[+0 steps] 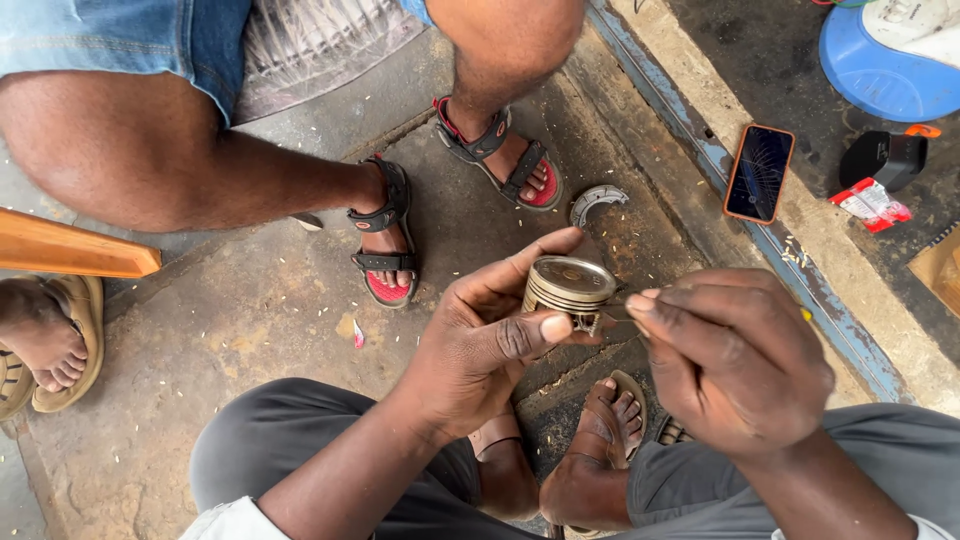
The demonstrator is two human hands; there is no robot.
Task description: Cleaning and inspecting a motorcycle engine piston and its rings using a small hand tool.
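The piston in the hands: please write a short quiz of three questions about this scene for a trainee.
1. True or false: the left hand holds the round metal piston.
2. What does the right hand do? A) rests on the knee B) pinches a thin tool at the piston's side C) holds the phone
3. Fill in: the phone with the orange case lies on the ____ ledge beside the blue rail.

Key: 1 true; 2 B; 3 concrete. The fingers of the left hand wrap the piston, and the curved grey metal part lies on the floor.
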